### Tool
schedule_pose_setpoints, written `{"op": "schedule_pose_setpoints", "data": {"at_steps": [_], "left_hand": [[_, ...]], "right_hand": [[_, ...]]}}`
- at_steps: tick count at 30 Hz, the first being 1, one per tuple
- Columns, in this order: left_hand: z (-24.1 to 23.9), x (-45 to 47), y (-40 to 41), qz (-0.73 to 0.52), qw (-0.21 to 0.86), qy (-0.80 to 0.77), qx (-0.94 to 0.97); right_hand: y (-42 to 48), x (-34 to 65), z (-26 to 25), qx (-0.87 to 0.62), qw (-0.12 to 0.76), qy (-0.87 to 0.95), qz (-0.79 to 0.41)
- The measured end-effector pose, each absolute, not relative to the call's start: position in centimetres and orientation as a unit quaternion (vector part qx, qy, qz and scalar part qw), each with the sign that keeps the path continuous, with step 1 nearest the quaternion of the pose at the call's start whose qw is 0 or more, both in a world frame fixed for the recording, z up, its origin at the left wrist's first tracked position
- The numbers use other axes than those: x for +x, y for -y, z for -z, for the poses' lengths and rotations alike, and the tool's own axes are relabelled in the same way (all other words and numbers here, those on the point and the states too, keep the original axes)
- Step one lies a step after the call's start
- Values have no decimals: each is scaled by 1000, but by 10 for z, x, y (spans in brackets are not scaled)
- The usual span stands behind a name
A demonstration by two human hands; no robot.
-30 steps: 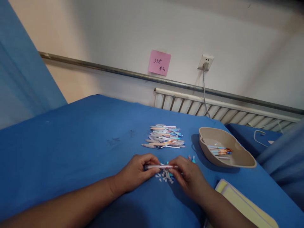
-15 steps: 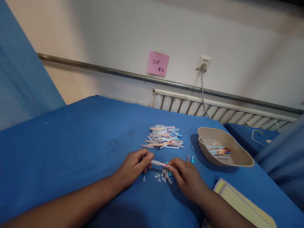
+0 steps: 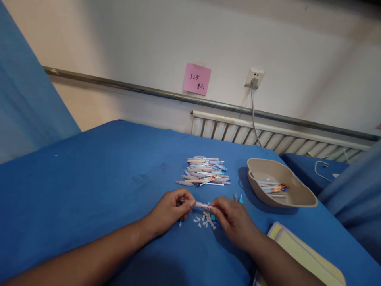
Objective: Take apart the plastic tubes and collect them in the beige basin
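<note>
Your fingers [image 3: 188, 204] were pinched close on both sides, each set gripping one end of the same pen [image 3: 203, 205]. Your left hand [image 3: 169, 213] wrapped over one end (tip or tail, I couldn't tell), while your right hand [image 3: 235, 223] nipped the other between thumb and forefinger. The stretch showing between them was slim and pale, with reddish marks toward your right hand, and it ran nearly level, dipping slightly to the right. Your bare forearms angled inward from below, bringing the two thumbs to face each other across a short gap.

Beside your right forearm lay a folded yellow cloth [image 3: 308, 254] with lavender edging. On your side of the pen, small white pieces [image 3: 205, 219] were scattered near a teal piece [image 3: 213, 217]; one more white piece sat just below your left fingers.

Off to the right stood a beige bowl [image 3: 308, 200], and inside it lay a few pens [image 3: 273, 188], some light blue with orange. Farther out, a loose pile of pens [image 3: 205, 171] lay roughly parallel on the blue sheet [image 3: 89, 190]. Beyond the sheet's far edge came a white radiator [image 3: 218, 129], a metal rail [image 3: 154, 92] and, on the wall, a pink note [image 3: 197, 78].
</note>
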State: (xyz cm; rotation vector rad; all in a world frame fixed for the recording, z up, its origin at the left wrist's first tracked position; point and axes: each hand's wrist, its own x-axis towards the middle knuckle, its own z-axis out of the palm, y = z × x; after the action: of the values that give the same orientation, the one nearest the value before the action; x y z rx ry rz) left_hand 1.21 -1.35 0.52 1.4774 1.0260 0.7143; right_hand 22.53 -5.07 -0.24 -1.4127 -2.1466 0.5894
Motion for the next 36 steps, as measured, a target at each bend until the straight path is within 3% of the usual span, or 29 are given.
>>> {"op": "schedule_pose_setpoints", "data": {"at_steps": [4,9,14,20,25,31,36], "left_hand": [[-3,12,13,-350,563,-398,634],[1,11,11,-293,596,-410,625],[1,11,12,-354,570,-375,639],[-3,12,13,-278,573,-419,647],[-3,12,14,-335,531,-378,681],[-4,13,12,-274,567,-440,640],[-5,11,12,-310,527,-402,682]], "right_hand": [[49,227,4,-524,254,780,-229],[50,226,4,-522,242,787,-224],[50,225,3,-514,241,790,-232],[49,226,4,-505,246,796,-225],[50,226,5,-497,247,800,-227],[49,226,5,-493,257,802,-217],[49,227,4,-492,266,797,-228]]}}
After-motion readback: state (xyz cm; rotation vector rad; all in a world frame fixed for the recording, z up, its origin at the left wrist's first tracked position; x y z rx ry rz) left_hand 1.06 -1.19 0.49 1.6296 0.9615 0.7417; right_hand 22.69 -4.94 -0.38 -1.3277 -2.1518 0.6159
